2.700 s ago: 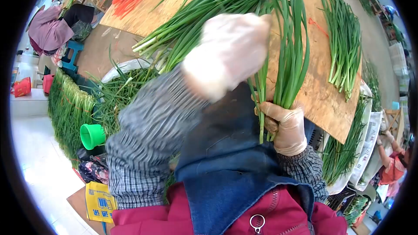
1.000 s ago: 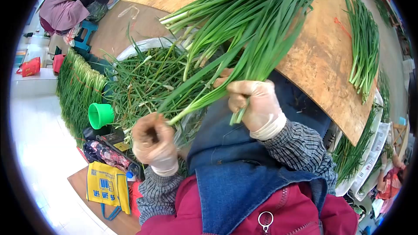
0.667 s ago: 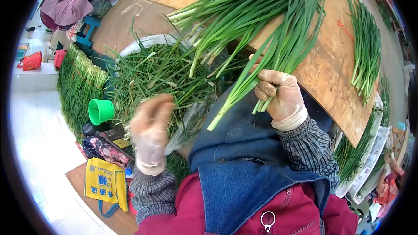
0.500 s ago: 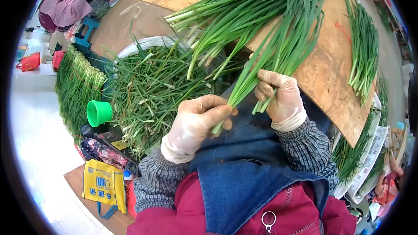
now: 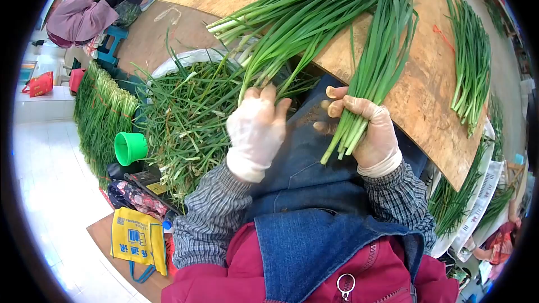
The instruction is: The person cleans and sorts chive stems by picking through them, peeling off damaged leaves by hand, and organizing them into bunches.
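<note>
My right hand (image 5: 375, 134), in a thin pale glove, holds a bunch of garlic chives (image 5: 387, 50). Its thumb lies across the white-green stems and the cut ends point down toward my lap, while its other fingers are spread loosely beside them. At the near edge of the board, my gloved left hand (image 5: 257, 126) reaches into the stem ends of a larger pile of garlic chives (image 5: 314, 17). Its fingers touch those stems, with the thumb held apart; the fingertips are partly hidden and slightly blurred.
A lined container heaped with loose green trimmings (image 5: 188, 118) stands left of my lap. Beyond are a green cup (image 5: 130, 147), standing chive bundles (image 5: 101, 112) and a yellow bag (image 5: 137, 238). Another chive bundle (image 5: 470, 62) lies on the wooden board (image 5: 435, 118). A person (image 5: 84, 19) sits far left.
My left hand has let go of the chive stalk and moved up to the pile's stem ends. That stalk now appears with the bunch in my right hand, whose fingers have loosened.
</note>
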Demonstrator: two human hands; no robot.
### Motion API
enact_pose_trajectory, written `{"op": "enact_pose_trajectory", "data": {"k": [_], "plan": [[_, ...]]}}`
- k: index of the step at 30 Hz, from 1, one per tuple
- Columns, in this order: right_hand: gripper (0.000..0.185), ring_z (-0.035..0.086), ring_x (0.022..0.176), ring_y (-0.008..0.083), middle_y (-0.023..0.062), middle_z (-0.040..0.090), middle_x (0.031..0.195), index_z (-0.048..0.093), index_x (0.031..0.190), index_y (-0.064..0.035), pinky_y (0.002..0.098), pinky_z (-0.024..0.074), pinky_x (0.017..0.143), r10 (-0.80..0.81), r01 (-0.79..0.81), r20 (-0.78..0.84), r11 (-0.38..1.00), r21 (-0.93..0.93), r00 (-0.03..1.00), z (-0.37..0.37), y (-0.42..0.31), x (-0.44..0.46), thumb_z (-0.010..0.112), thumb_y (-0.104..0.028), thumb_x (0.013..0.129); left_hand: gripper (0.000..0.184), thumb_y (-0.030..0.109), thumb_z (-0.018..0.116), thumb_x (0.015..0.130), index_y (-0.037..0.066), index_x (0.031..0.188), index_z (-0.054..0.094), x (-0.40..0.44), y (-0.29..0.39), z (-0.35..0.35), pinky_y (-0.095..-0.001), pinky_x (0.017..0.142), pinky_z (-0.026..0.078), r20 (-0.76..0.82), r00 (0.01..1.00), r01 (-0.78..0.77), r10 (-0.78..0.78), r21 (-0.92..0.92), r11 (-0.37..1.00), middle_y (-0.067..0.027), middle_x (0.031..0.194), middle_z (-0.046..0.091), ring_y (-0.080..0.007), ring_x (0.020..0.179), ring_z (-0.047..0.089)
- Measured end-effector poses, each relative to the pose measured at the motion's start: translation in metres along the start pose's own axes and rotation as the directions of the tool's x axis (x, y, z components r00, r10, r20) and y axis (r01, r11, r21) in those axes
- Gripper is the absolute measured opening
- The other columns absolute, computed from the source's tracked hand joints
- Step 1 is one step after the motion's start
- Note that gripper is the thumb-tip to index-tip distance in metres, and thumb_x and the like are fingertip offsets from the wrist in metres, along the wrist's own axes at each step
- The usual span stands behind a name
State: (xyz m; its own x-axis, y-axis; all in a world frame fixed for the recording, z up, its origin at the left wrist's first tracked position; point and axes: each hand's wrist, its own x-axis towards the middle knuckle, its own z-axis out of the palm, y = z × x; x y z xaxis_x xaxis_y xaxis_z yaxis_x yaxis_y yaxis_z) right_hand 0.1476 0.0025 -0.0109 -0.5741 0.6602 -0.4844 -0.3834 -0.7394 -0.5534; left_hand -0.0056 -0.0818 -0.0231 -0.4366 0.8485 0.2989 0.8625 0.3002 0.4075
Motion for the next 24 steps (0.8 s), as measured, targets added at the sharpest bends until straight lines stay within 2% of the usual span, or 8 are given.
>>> {"op": "enact_pose_trajectory", "data": {"k": [1,6,7,10,13,18,21,24], "plan": [[0.024,0.058,0.067,0.0159,0.0111,0.059,0.079,0.054,0.099,0.005,0.028,0.0489,0.055,0.027,-0.026,-0.021,1.0,0.014,0.999,0.005,-0.001,-0.001,0.057,-0.007,0.079,0.017,0.008,0.065,0.077,0.0,0.092,0.061,0.003,0.0,0.005,-0.0315,0.058,0.048,0.09,0.995,0.029,-0.037,0.093,0.995,-0.0161,0.076,0.061,-0.0257,0.066,0.061],[0.027,0.051,0.055,0.0119,0.009,0.058,0.076,0.054,0.1,0.0056,0.0243,0.0415,0.043,0.021,-0.026,-0.088,0.998,-0.053,0.996,0.005,0.007,0.009,0.062,-0.004,0.076,0.01,0.005,0.066,0.075,-0.004,0.08,0.064,-0.004,0.01,-0.006,-0.021,0.054,0.043,0.322,0.934,0.337,-0.156,-0.641,0.69,-0.006,0.066,0.061,-0.0077,0.06,0.054],[0.027,0.051,0.054,0.0114,0.0089,0.058,0.076,0.054,0.1,0.0057,0.024,0.041,0.043,0.017,-0.022,-0.064,0.997,-0.071,0.998,0.006,0.007,0.01,0.062,-0.005,0.077,0.011,0.005,0.069,0.073,-0.004,0.079,0.064,-0.008,0.016,-0.011,-0.0224,0.053,0.044,0.438,0.887,0.427,-0.143,-0.665,0.612,-0.0057,0.066,0.061,-0.0091,0.059,0.054],[0.028,0.048,0.049,0.009,0.0095,0.06,0.076,0.054,0.102,0.0064,0.0224,0.0387,0.041,0.029,-0.029,0.003,0.996,-0.089,1.0,0.01,0.008,0.01,0.061,-0.005,0.077,0.01,0.006,0.071,0.072,-0.001,0.075,0.064,-0.012,0.024,-0.014,-0.0223,0.047,0.039,0.288,0.956,0.15,0.049,-0.627,0.764,-0.0015,0.06,0.057,-0.0081,0.052,0.05],[0.028,0.047,0.047,0.0088,0.0118,0.062,0.078,0.054,0.102,0.0064,0.0225,0.0388,0.04,0.032,-0.032,-0.007,0.992,-0.123,0.999,0.009,0.007,0.007,0.059,-0.003,0.076,0.007,0.006,0.069,0.072,0.001,0.074,0.064,-0.006,0.021,-0.028,-0.0216,0.043,0.034,0.684,0.726,0.634,-0.073,-0.625,0.456,-0.0006,0.058,0.055,-0.0062,0.047,0.046],[0.025,0.048,0.045,0.01,0.016,0.063,0.081,0.055,0.1,0.0079,0.0208,0.0403,0.04,0.023,-0.028,-0.039,0.991,-0.128,0.999,0.01,0.0,0.008,0.055,-0.001,0.077,0.006,0.007,0.066,0.075,0.002,0.074,0.064,-0.02,-0.015,-0.08,-0.0223,0.047,0.035,0.418,0.832,0.551,-0.364,-0.554,0.624,-0.0027,0.06,0.057,-0.007,0.052,0.047],[0.022,0.05,0.047,0.0102,0.015,0.063,0.079,0.056,0.097,0.0082,0.021,0.0425,0.043,0.024,-0.025,-0.011,0.994,-0.109,1.0,0.009,-0.003,0.009,0.055,-0.001,0.077,0.01,0.012,0.068,0.074,0.004,0.073,0.063,-0.039,-0.095,-0.113,-0.029,0.054,0.04,-0.081,0.814,0.567,-0.576,-0.105,0.817,-0.0074,0.067,0.059,-0.0145,0.06,0.052],[0.021,0.057,0.062,0.0151,0.0151,0.062,0.086,0.058,0.094,0.0087,0.0276,0.0499,0.056,-0.023,0.023,-0.001,0.995,-0.099,1.0,0.017,-0.004,0.009,0.054,-0.001,0.076,0.013,0.016,0.068,0.073,0.005,0.076,0.063,-0.05,-0.133,-0.112,-0.0341,0.061,0.04,-0.074,0.99,0.138,-0.12,0.686,0.714,-0.0095,0.075,0.059,-0.022,0.069,0.053]]}}
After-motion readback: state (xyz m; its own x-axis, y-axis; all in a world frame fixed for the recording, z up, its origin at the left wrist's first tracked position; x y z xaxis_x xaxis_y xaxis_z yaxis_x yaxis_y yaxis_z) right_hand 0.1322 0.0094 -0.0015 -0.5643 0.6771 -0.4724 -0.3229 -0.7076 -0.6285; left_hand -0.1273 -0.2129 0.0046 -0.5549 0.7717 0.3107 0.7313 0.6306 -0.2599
